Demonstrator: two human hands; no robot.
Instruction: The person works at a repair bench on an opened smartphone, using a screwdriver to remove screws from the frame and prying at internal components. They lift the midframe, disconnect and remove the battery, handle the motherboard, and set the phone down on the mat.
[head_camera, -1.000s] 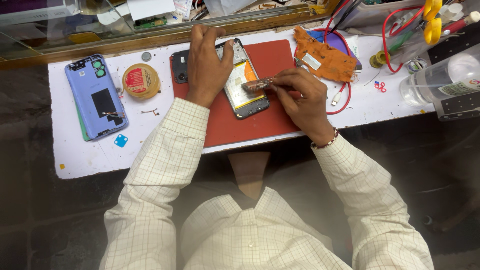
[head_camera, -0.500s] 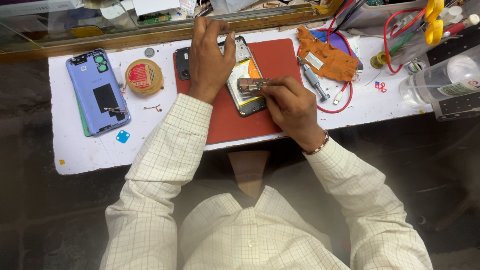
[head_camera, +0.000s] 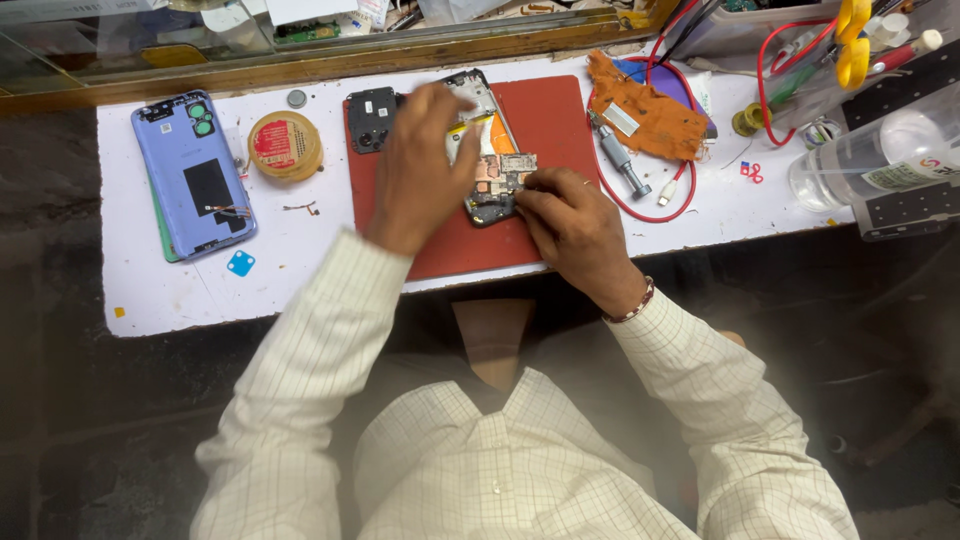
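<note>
Phone (head_camera: 487, 150) with its back off sits on the red mat (head_camera: 545, 115), left hand (head_camera: 420, 165) pressing down on it while right hand (head_camera: 570, 225) pinches the loose circuit board (head_camera: 503, 172) at its lower end. Blue back cover (head_camera: 192, 172) and round tin (head_camera: 285, 145) lie off to the left on the white bench (head_camera: 290, 260).

You are at a phone repair bench: an opened phone (head_camera: 487, 150) lies on a red mat (head_camera: 540, 130), its blue back cover (head_camera: 190, 175) set aside, with a solder tin (head_camera: 285, 146), red wires (head_camera: 680, 200) and a screwdriver (head_camera: 620, 160) around.
</note>
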